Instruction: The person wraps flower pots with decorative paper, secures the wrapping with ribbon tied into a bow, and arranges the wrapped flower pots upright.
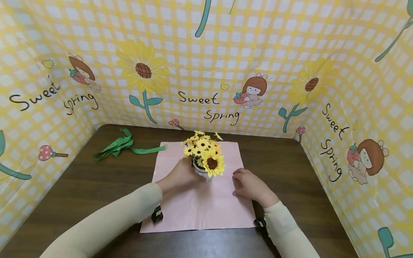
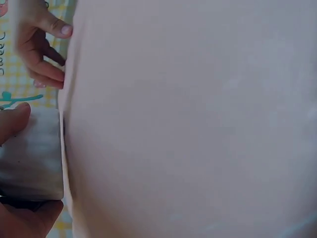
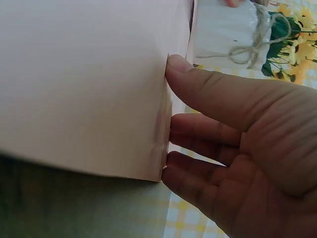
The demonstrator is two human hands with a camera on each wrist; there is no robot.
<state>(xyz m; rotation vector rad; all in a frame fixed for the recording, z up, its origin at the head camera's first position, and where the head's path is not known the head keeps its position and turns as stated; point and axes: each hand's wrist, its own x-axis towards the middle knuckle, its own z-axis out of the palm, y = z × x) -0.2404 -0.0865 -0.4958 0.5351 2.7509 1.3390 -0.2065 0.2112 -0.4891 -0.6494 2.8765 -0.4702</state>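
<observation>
A white pot (image 3: 218, 44) with a twine bow holds yellow artificial sunflowers (image 1: 204, 152). It stands on a sheet of pink paper (image 1: 200, 208) in the head view. My left hand (image 1: 184, 173) grips the pot from its left side, and the left wrist view shows thumb and fingers on either side of the pot's wall (image 2: 34, 158). To the right of the pot, my right hand (image 1: 253, 184) rests on the paper near its right edge. In the right wrist view its thumb and loosely bent fingertips touch the paper, with nothing held.
A crumpled green ribbon (image 1: 119, 145) lies on the brown table (image 1: 280, 157) at the far left, one end reaching the paper's upper left corner. Yellow checked cloth (image 1: 200, 71) with printed flowers walls the table at the back and both sides.
</observation>
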